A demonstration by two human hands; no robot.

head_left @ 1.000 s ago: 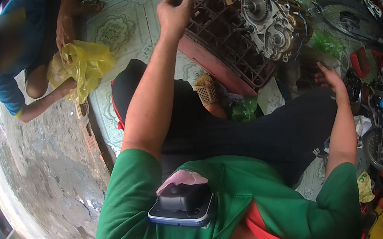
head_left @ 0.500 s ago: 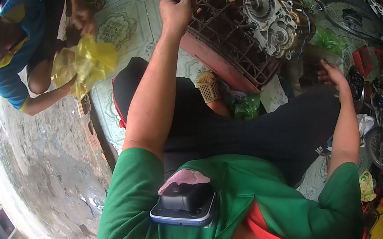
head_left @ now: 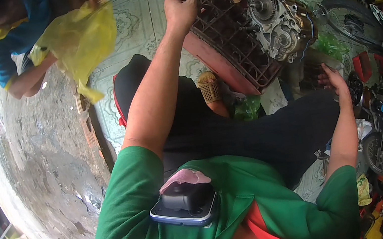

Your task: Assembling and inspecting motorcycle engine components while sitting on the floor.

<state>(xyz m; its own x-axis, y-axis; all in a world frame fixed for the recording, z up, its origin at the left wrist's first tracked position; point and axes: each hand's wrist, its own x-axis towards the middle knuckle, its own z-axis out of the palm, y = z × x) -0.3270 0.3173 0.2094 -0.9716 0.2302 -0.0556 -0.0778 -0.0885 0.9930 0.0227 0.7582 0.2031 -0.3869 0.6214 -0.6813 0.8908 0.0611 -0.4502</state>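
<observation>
My left hand point(head_left: 182, 8) is closed at the far left corner of a dark red plastic crate point(head_left: 220, 61). Its fingertips are partly hidden, so what they hold, if anything, cannot be made out. On the crate's right part rests an opened motorcycle engine point(head_left: 283, 35), its metal case showing a toothed gear and a chain. My right hand point(head_left: 334, 78) is open beside my right knee, fingers apart, to the near right of the engine. It holds nothing that I can see.
At the far left a person in a blue shirt handles a yellow plastic bag point(head_left: 76, 37). Green plastic bags point(head_left: 248, 108) lie by the crate. On the right are a tire point(head_left: 348, 19), a red tray point(head_left: 362, 66) and piled motorcycle parts. A concrete strip point(head_left: 57, 156) runs along the left.
The other person's yellow bag has been spread out wider and raised. My two hands have stayed in nearly the same places, and the engine and crate sit as before.
</observation>
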